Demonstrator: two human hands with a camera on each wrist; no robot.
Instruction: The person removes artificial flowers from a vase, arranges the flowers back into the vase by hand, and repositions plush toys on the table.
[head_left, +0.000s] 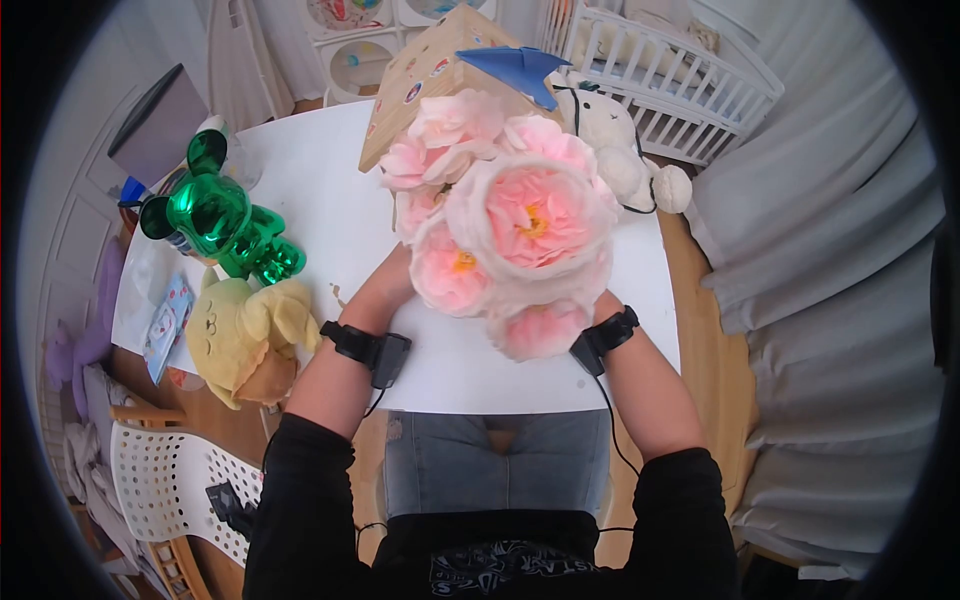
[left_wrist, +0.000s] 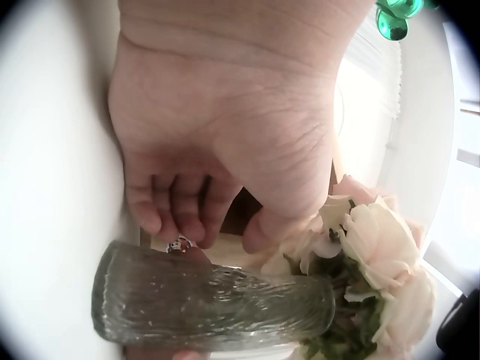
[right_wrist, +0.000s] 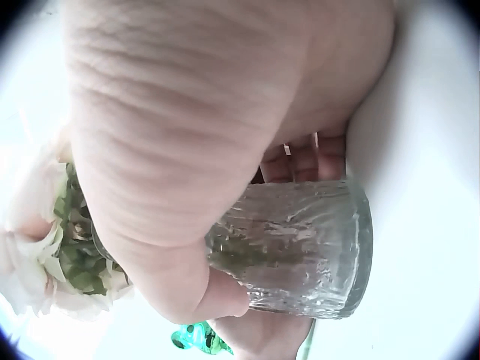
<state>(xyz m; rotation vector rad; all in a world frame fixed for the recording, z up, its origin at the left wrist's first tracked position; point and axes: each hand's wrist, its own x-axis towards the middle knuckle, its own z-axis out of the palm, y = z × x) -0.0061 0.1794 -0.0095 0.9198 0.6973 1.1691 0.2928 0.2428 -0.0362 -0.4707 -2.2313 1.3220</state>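
Observation:
A clear ribbed glass vase (left_wrist: 210,307) shows in both wrist views, its base near the white tabletop. My right hand (right_wrist: 195,150) grips it, thumb along the near side and fingers behind the glass. Pink roses (head_left: 530,220) fill its mouth, with green leaves (right_wrist: 79,255) below the petals. In the head view the blooms hide the vase and most of both hands. Beside the vase, my left hand (left_wrist: 225,135) rests by the table with loosely curled fingers (left_wrist: 187,214) and nothing between them and the thumb.
On the white table (head_left: 320,140), a shiny green bear figure (head_left: 215,215) and a yellow plush toy (head_left: 240,330) stand left. Behind the roses are a wooden box (head_left: 400,95), a blue paper shape (head_left: 515,68) and a white plush toy (head_left: 610,140). Grey curtains (head_left: 810,280) hang right.

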